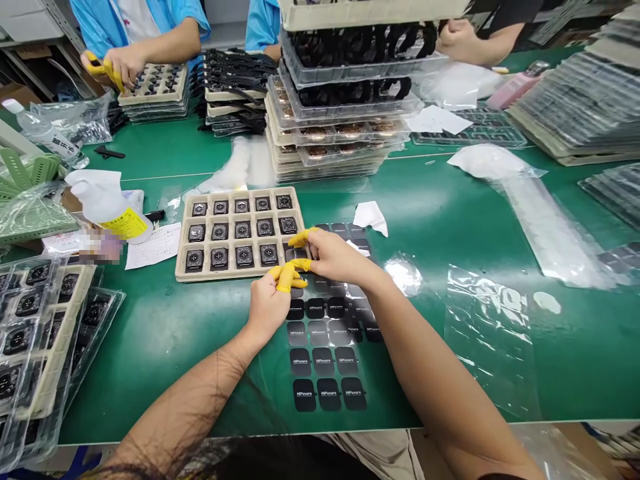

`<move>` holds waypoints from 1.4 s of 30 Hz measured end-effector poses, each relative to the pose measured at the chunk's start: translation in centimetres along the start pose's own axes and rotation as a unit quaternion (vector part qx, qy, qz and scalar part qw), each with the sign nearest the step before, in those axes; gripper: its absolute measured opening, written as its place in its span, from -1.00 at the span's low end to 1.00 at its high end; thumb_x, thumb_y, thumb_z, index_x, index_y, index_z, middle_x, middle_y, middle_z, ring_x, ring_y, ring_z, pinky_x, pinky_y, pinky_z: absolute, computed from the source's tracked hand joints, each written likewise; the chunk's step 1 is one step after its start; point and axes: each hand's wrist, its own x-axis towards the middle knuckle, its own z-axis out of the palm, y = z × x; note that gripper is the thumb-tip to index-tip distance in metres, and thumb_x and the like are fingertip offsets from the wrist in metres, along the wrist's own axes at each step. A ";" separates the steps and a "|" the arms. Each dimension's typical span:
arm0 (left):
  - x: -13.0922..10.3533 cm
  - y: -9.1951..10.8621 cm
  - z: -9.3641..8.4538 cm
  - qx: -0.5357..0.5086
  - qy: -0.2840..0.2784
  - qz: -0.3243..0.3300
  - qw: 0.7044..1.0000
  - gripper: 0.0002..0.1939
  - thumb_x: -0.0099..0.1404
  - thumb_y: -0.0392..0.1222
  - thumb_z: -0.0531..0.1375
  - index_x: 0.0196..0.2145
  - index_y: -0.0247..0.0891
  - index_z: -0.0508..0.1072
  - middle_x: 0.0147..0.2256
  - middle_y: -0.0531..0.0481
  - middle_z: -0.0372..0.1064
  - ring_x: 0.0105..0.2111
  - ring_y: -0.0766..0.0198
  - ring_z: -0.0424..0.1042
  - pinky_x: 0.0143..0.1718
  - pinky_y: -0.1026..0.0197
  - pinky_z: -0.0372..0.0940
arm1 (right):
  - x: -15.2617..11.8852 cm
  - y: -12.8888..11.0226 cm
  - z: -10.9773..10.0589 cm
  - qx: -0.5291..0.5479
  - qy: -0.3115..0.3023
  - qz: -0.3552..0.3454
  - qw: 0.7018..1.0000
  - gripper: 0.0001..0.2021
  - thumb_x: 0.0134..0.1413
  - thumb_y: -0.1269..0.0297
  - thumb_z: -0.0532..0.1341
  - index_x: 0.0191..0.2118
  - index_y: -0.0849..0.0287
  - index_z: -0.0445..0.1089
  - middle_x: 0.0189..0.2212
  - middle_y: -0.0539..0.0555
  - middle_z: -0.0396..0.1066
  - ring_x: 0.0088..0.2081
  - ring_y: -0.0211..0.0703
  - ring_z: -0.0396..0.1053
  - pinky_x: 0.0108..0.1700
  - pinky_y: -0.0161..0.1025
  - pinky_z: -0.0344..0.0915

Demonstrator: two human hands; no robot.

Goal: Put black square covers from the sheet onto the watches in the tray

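Yellow-tipped, the left hand (267, 303) and right hand (337, 257) were close together, grip unclear, at the tray's (230, 274) near-right pocket, its other fourteen holding watches (244, 255), while printed squares (323, 361) beside it lay apparently unused.

Pink bottle (518, 85) near stacked trays (580, 93) at right, white bottle with yellow label (113, 212) at left

A single head-worn view, forward and down over both hands (287, 277) at close range.
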 end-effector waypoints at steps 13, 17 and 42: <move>-0.2 0.4 -0.2 0.054 -0.016 0.005 0.998 -0.63 0.45 0.04 0.09 -0.24 -0.28 0.56 -0.24 -0.10 0.64 -0.24 0.18 0.61 -0.16 0.21 0.41 | 1.9 -2.5 -1.1 -0.017 0.029 0.211 0.977 -0.70 -0.03 0.52 0.24 -0.15 0.16 0.54 -0.31 0.06 0.58 -0.28 -0.09 0.49 -0.31 -0.27 0.27; -0.2 0.3 -0.2 0.060 -0.016 0.008 0.998 -0.64 0.45 0.03 0.09 -0.24 -0.27 0.56 -0.23 -0.10 0.64 -0.23 0.17 0.61 -0.17 0.21 0.42 | 1.9 -3.0 -0.3 -0.108 0.014 0.207 0.972 -0.78 0.01 0.46 0.24 -0.20 0.14 0.53 -0.26 0.10 0.57 -0.22 -0.01 0.48 -0.24 -0.20 0.27; -0.5 0.7 -0.2 0.100 -0.028 0.024 0.994 -0.68 0.44 -0.03 0.11 -0.25 -0.24 0.59 -0.29 -0.05 0.64 -0.27 0.19 0.60 -0.21 0.23 0.39 | 2.6 -3.4 1.0 -0.166 0.052 0.101 0.980 -0.78 0.27 0.31 0.11 -0.13 0.16 0.50 -0.19 0.13 0.53 -0.22 -0.06 0.43 -0.30 -0.25 0.12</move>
